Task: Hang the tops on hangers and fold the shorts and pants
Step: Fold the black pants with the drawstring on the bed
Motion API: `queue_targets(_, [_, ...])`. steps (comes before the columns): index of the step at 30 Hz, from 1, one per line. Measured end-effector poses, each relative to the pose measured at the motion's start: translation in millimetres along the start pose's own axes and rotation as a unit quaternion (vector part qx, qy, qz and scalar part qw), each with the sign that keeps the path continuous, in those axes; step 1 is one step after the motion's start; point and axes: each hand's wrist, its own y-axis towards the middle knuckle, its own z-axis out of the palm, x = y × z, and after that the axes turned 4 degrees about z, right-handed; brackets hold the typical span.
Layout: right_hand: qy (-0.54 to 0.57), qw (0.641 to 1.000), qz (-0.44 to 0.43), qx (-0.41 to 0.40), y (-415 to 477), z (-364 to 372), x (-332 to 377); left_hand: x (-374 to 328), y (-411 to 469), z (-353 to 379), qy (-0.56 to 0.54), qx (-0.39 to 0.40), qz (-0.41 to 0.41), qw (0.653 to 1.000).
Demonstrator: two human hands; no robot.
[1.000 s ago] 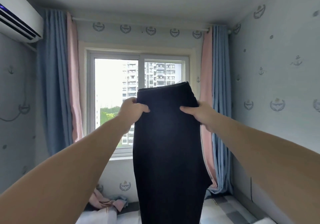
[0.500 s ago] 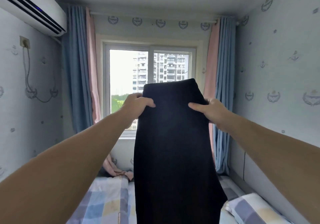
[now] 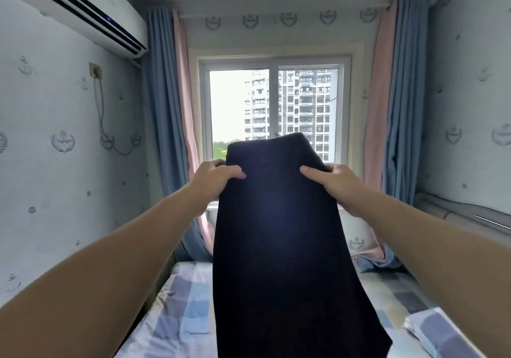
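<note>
Black cloth fills the middle of my view: the pants (image 3: 279,247) hang lengthwise in front of me, held up in the air above the bed (image 3: 182,316), their top edge standing against the lower part of the window (image 3: 273,108) and their lower end running out of the bottom of the picture.

Both my forearms reach forward and slightly upward, coming in from the lower corners and converging on the garment near its top. My left hand (image 3: 214,180) is at the pants' left edge, knuckles toward me, with the thumb laid across the front of the cloth and the fingers curled behind it, so it grips that edge. My right hand (image 3: 336,183) mirrors it on the right edge: thumb pointing inward over the front, fingers wrapped behind the fabric, closed tight on it. The two hands sit at about the same height, apart by the width of the pants, and the cloth above them rises as a short flap.

Below, the bed wears a checked sheet in pale blue, grey and cream, and a pillow (image 3: 442,332) in the same pattern lies at lower right. Blue and pink curtains (image 3: 171,108) flank the window. An air conditioner (image 3: 83,12) is mounted high on the left wall.
</note>
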Motion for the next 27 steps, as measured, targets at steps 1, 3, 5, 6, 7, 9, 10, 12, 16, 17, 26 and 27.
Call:
queue_targets(1, [-0.001,1.000,0.009,0.008,3,8,-10,13,-1,-4,0.001,0.003,-0.010,1.000])
queue_targets(3, [-0.009,0.999,0.032,0.022,9,24,-31,41,-2,-13,0.000,0.004,-0.029,1.000])
queue_targets(5, [-0.020,0.997,0.058,0.038,17,42,-53,74,0,-21,-0.005,0.005,-0.055,0.998])
queue_targets(6, [-0.026,0.996,0.071,0.047,22,51,-65,90,2,-24,-0.007,0.007,-0.068,0.998])
queue_targets(7, [-0.032,0.994,0.084,0.055,28,61,-76,107,6,-28,-0.006,0.009,-0.081,0.997])
queue_targets(9, [-0.046,0.991,0.108,0.065,43,79,-99,142,18,-34,0.000,0.017,-0.109,0.994])
queue_targets(10, [-0.059,0.989,0.120,0.068,52,89,-111,160,25,-38,0.002,0.023,-0.123,0.992])
queue_targets(12, [-0.097,0.981,0.148,0.082,75,109,-137,200,41,-44,0.008,0.034,-0.149,0.988])
queue_targets(16, [-0.143,0.962,0.205,0.114,135,154,-207,298,87,-53,0.009,0.039,-0.194,0.980])
queue_targets(17, [-0.152,0.957,0.216,0.119,154,166,-228,326,101,-55,0.007,0.037,-0.208,0.977])
queue_targets(26, [-0.140,0.954,0.260,0.055,362,304,-479,633,276,-65,-0.018,0.002,-0.316,0.949])
queue_targets(27, [-0.123,0.956,0.264,0.032,381,322,-514,674,293,-64,-0.026,-0.011,-0.323,0.946])
